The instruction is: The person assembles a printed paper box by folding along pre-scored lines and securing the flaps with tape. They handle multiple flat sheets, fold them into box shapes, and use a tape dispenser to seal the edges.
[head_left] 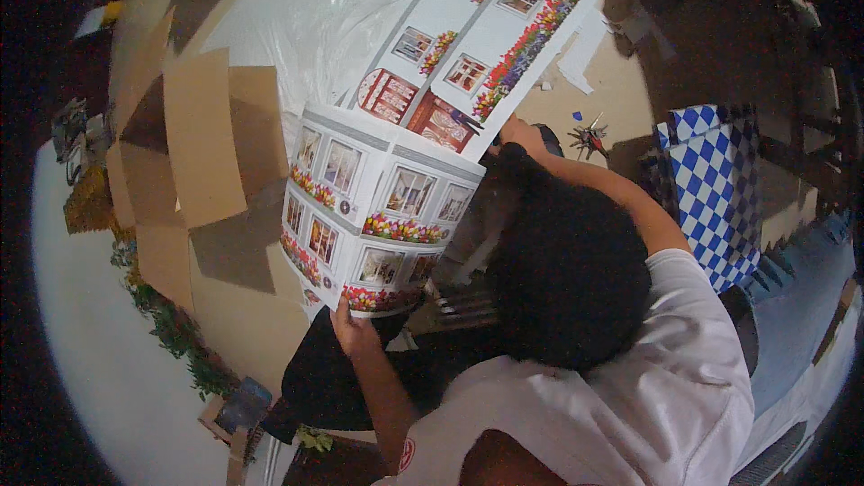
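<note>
My left hand (355,331) grips the lower edge of a printed sheet (396,148) that shows white house fronts with windows, doors and bright flower beds. The sheet's lower part bends toward me along an upright crease, while a long strip slants up and away to the right. At the sheet's right edge my right hand (524,137) is closed, partly hidden. A dark pointed tool (470,119), which looks like scissors, lies against the printed doors beside it. A rounded black shape, perhaps my knee, covers the area below that hand.
An open cardboard box (202,135) stands at left, beside clear plastic wrapping (288,22). A green garland (175,333) runs below the box. Right of my right hand lie a spiky cluster of metal and red pieces (589,139) and paper scraps (580,63). A blue-and-white checked bag (711,184) stands farther right.
</note>
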Demonstrator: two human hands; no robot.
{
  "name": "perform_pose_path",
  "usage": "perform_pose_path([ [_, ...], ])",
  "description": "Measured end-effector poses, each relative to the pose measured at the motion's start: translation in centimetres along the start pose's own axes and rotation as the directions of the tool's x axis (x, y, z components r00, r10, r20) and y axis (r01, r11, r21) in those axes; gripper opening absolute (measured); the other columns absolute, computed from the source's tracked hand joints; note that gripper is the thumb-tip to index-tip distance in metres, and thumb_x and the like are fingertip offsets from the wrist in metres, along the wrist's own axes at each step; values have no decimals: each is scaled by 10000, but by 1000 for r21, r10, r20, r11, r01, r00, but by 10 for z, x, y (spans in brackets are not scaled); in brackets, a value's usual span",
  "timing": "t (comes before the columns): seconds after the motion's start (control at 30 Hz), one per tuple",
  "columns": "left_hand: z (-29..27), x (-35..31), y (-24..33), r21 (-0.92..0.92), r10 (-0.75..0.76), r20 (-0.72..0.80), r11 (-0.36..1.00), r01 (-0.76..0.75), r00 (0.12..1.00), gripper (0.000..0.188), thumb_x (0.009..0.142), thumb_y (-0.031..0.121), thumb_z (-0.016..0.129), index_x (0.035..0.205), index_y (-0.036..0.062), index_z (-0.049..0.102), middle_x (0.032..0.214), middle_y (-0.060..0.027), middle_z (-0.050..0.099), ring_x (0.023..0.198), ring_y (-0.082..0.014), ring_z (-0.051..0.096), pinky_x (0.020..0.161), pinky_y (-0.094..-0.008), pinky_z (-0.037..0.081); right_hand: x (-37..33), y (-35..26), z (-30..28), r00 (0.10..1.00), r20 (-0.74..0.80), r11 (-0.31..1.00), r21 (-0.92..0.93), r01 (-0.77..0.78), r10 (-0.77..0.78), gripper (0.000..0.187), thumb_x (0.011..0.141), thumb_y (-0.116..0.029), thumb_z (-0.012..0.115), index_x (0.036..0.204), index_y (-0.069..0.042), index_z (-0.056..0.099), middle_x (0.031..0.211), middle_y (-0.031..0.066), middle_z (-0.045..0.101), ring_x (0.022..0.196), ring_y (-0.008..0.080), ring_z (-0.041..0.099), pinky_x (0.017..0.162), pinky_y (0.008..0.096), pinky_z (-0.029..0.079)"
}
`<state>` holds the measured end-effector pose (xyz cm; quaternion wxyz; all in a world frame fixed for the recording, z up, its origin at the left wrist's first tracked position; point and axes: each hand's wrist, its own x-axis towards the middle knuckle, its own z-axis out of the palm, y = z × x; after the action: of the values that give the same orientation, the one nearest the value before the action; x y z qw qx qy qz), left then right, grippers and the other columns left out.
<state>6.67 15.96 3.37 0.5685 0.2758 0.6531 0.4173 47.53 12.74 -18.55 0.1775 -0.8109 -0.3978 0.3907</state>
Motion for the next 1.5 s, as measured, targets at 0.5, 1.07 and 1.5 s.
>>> perform_pose_path([
  [0.5,-16,-14,-1,155,-3,67,988,-7,998,353,897,99,532,1208,-34,433,1212,-183,500,1104,-288,519,970,-471,419,-27,34,-38,935,-355,995,87,43,-10,489,651,-187,765,1011,-39,469,993,178,534,941,380,569,746,459,491],
  [1.07,-14,-12,3,60,-97,-17,993,98,995,394,869,165,597,1182,-22,447,1198,-180,511,1096,-302,521,943,-497,422,-31,117,-81,929,-354,988,58,141,-112,419,680,-173,733,988,-35,484,965,186,512,905,392,546,757,441,464],
  [1.5,-23,-9,-5,463,60,44,883,-74,997,392,914,200,539,1195,-52,432,1203,-171,486,1109,-269,508,962,-426,421,-58,168,-25,902,-140,614,774,-157,408,354,807,-240,695,1083,-56,570,879,121,627,752,193,630,656,319,525],
])
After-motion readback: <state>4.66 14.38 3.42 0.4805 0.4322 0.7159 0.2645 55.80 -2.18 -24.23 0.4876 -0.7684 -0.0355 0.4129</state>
